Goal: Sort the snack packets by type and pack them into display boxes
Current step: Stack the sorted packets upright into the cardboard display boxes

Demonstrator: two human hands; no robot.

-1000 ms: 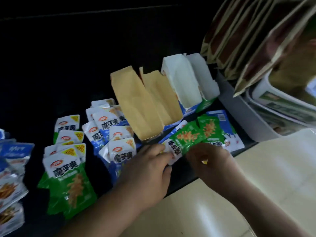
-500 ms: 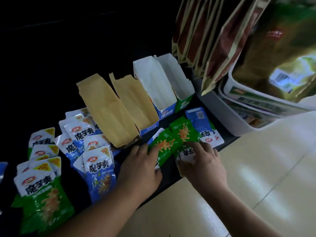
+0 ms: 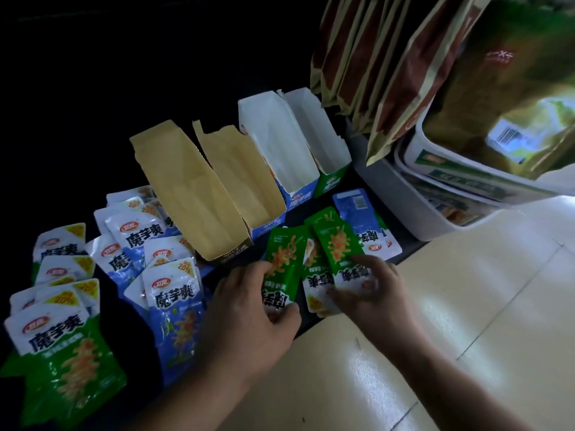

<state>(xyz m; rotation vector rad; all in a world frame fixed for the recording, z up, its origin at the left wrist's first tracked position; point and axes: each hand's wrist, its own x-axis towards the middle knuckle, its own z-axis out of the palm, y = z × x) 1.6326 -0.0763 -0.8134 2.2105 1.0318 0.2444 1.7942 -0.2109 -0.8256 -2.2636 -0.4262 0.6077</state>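
Note:
My left hand point(image 3: 249, 309) pinches a green snack packet point(image 3: 284, 259) between thumb and fingers at the dark shelf's front edge. Beside it, my right hand point(image 3: 370, 286) grips two more green packets point(image 3: 337, 248) by their white ends. A blue packet point(image 3: 362, 219) lies flat just behind them. Several empty display boxes stand in a row behind: two tan-lined ones point(image 3: 186, 194) point(image 3: 242, 178) and two white-lined ones point(image 3: 277, 144) point(image 3: 317, 132). To the left lie a pile of blue packets point(image 3: 161, 275) and a pile of green packets point(image 3: 62, 331).
A grey bin point(image 3: 404, 200) stands at the right with white tubs point(image 3: 451, 163) in it and tall brown and green bags point(image 3: 389, 57) rising from it. The cream tiled floor point(image 3: 435, 321) shows below the shelf edge. The back of the shelf is dark.
Both hands have drawn the green packets toward the shelf's front edge and stood them up. My left hand now pinches one; my right hand has gathered two.

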